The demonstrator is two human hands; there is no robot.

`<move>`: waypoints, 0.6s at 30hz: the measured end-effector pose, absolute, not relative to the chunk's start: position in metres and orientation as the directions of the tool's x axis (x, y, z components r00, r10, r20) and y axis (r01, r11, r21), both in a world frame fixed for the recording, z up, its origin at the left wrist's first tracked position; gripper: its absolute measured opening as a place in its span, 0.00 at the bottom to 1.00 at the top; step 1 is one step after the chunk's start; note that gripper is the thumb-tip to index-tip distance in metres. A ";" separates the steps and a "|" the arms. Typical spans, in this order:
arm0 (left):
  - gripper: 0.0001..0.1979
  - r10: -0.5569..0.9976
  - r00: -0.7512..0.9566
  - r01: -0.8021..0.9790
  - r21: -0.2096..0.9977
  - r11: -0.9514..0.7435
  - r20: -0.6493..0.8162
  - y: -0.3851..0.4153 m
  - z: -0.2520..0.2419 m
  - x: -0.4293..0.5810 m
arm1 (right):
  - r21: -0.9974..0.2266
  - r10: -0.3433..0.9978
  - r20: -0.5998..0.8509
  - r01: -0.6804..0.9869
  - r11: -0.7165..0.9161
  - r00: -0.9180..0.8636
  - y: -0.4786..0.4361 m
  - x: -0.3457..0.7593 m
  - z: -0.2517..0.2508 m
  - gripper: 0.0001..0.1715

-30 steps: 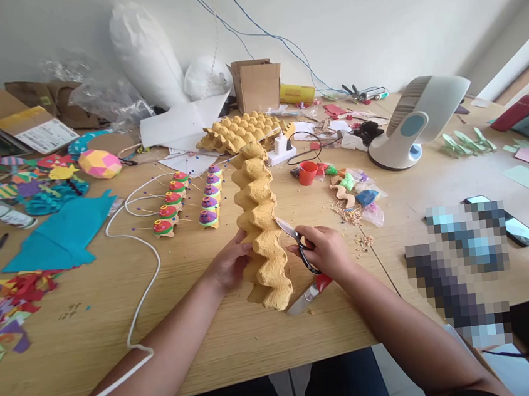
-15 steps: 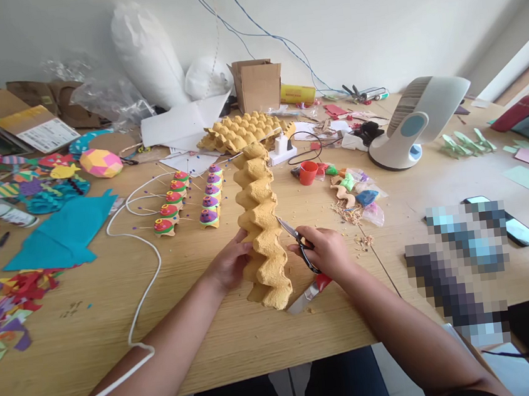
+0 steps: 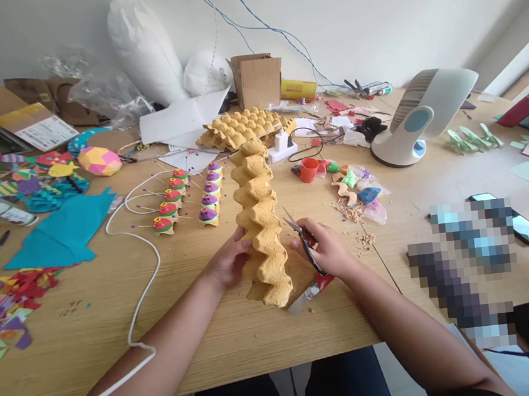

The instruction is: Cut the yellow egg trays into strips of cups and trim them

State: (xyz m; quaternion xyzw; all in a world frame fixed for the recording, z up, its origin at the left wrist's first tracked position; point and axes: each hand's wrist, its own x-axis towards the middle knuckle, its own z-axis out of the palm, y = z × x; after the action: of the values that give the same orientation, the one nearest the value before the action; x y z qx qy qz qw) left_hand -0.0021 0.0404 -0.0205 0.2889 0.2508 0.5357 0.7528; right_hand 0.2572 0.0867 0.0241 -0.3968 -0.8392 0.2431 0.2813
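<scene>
So we're probably trimming, left hand (image 3: 228, 265) gripping the egg-carton strip (image 3: 265, 229), right hand (image 3: 329, 246) around scissors (image 3: 308, 251), next snip needing steadiness.

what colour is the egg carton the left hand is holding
The carton is a plain mustard yellow; it shows best in the head view.
</scene>
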 end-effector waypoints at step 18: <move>0.20 0.924 0.379 -0.583 0.763 0.279 -0.049 0.032 -0.007 0.002 | -0.494 0.707 0.508 0.506 0.707 -0.492 0.091 0.258 0.022 0.14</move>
State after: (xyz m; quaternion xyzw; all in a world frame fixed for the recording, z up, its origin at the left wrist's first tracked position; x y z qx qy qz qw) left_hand 0.0018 0.0320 -0.0068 0.3375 0.2528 0.4964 0.7588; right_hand 0.2579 0.0915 0.0220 -0.3561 -0.8521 0.1409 0.3568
